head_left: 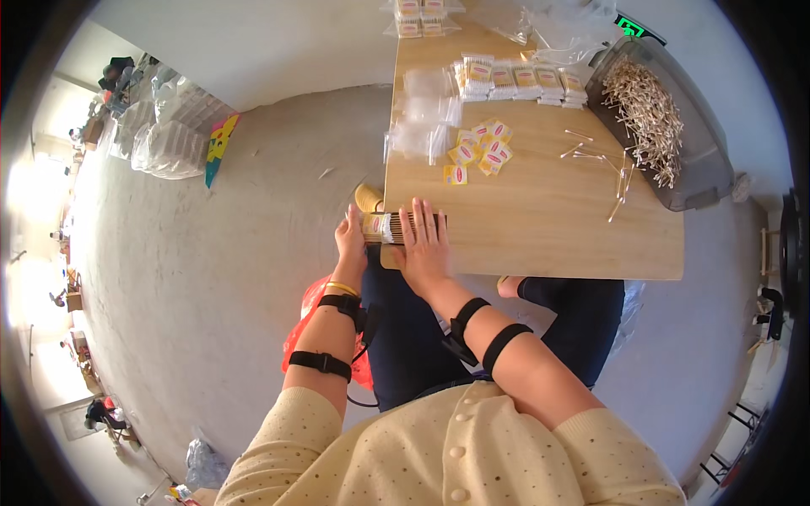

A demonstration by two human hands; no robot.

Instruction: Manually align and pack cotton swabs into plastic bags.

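Note:
A small clear packet of cotton swabs (377,224) with a yellow and white label lies across the left edge of the wooden table. My left hand (351,244) grips its left end, thumb and fingers closed at that side. Flat over its right part rests my right hand (424,246), fingers stretched out and slightly apart, so that end of the packet is partly covered. Dark-looking swab sticks show between the label and my right fingers. Beyond my hands lie loose yellow and white label cards (485,150) and stacks of clear empty bags (428,114).
A grey translucent bin (704,160) heaped with loose cotton swabs (645,114) stands tilted at the table's right. Stray swabs (620,177) lie beside it. Filled packets (515,80) form a row at the back. A red plastic bag (308,325) hangs by my left forearm.

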